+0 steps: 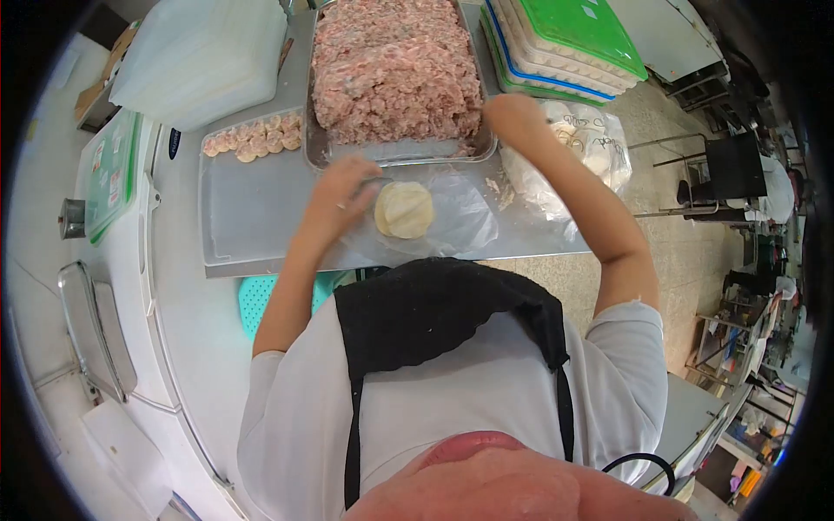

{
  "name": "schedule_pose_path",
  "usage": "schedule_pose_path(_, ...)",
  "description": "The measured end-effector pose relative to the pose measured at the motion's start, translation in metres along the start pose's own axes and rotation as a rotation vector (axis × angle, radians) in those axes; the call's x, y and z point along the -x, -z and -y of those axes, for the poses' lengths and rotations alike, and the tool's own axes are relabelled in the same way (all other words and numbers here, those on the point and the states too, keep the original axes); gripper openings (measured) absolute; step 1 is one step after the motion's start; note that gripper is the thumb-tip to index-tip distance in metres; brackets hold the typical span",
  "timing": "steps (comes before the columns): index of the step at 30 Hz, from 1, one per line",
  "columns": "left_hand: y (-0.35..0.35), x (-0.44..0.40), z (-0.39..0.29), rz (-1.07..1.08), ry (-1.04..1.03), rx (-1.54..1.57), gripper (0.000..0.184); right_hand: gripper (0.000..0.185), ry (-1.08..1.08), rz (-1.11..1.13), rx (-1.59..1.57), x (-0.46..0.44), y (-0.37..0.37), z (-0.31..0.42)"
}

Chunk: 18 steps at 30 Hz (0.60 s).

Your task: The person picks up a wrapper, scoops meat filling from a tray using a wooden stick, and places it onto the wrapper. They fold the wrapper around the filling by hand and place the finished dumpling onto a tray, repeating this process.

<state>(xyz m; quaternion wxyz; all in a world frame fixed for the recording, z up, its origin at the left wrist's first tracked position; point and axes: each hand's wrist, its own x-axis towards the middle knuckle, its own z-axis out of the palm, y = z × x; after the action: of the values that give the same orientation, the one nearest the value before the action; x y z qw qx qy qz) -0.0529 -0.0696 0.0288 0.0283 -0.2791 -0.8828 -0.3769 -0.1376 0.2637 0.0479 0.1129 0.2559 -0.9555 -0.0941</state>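
Observation:
A small stack of round, pale dough wrappers (406, 211) lies on a clear plastic sheet (465, 213) near the front edge of the work surface. Just left of the stack, my left hand (346, 187) is closed around a thin metal tool (379, 180), partly hidden and blurred, whose end reaches the wrappers. My right hand (512, 117) is closed in a fist at the right rim of a metal tray (400, 154) heaped with raw minced meat (395, 78). Whatever the right fingers hold is hidden. Several small filled dumplings (254, 137) sit in rows at the left.
Translucent plastic containers (204, 61) are stacked at back left. Green-lidded boxes (565, 48) rise at back right, with a plastic bag of white rounds (578, 156) in front. A turquoise perforated basket (257, 304) is below the counter edge.

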Motion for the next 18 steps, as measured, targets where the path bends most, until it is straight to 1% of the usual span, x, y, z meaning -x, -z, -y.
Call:
schedule_pose_path(1, -0.015, 0.000, -0.012, 0.085, -0.023, 0.015, 0.027, 0.012, 0.067, -0.029, -0.040, 0.001, -0.006, 0.008)
schedule_pose_path(2, -0.030, 0.002, -0.021, 0.084, -0.011, 0.011, 0.027, 0.012, 0.076, -0.030, -0.050, 0.006, -0.008, 0.012)
schedule_pose_path(3, -0.044, 0.006, -0.028, 0.060, -0.016, -0.021, 0.024, 0.011, 0.091, 0.020, -0.092, 0.014, -0.005, 0.020)
schedule_pose_path(4, -0.055, 0.008, -0.030, 0.038, -0.022, -0.055, 0.020, 0.011, 0.105, 0.068, -0.135, 0.021, -0.001, 0.028)
schedule_pose_path(5, -0.064, 0.010, -0.025, 0.037, -0.010, -0.060, 0.020, 0.011, 0.114, 0.067, -0.143, 0.028, 0.002, 0.035)
schedule_pose_path(7, -0.078, 0.014, -0.021, -0.149, 0.040, -0.110, 0.014, 0.010, 0.229, 0.103, -0.161, 0.043, 0.005, 0.040)
schedule_pose_path(8, -0.081, 0.015, -0.017, -0.155, 0.051, -0.116, 0.014, 0.010, 0.242, 0.100, -0.166, 0.040, 0.007, 0.033)
schedule_pose_path(10, -0.080, 0.016, -0.016, -0.128, 0.264, -0.060, 0.012, 0.010, 0.351, 0.028, -0.183, 0.026, 0.015, 0.011)
schedule_pose_path(11, -0.078, 0.017, -0.016, -0.128, 0.271, -0.067, 0.012, 0.010, 0.357, 0.024, -0.190, 0.018, 0.021, 0.000)
schedule_pose_path(13, -0.075, 0.016, -0.019, -0.230, 0.267, 0.126, 0.013, 0.010, 0.210, -0.022, -0.056, 0.003, 0.028, -0.022)
schedule_pose_path(14, -0.074, 0.015, -0.024, -0.232, 0.274, 0.127, 0.013, 0.010, 0.216, -0.019, -0.058, 0.000, 0.016, -0.025)
schedule_pose_path(16, -0.067, 0.012, -0.039, -0.197, 0.461, 0.244, 0.020, 0.011, 0.177, 0.032, -0.087, -0.003, -0.006, -0.019)
schedule_pose_path(17, -0.069, 0.012, -0.041, -0.203, 0.467, 0.242, 0.020, 0.011, 0.185, 0.031, -0.089, 0.004, -0.008, -0.010)
schedule_pose_path(18, -0.070, 0.011, -0.043, -0.178, 0.348, 0.131, 0.021, 0.012, 0.204, 0.066, -0.130, 0.018, 0.000, 0.008)
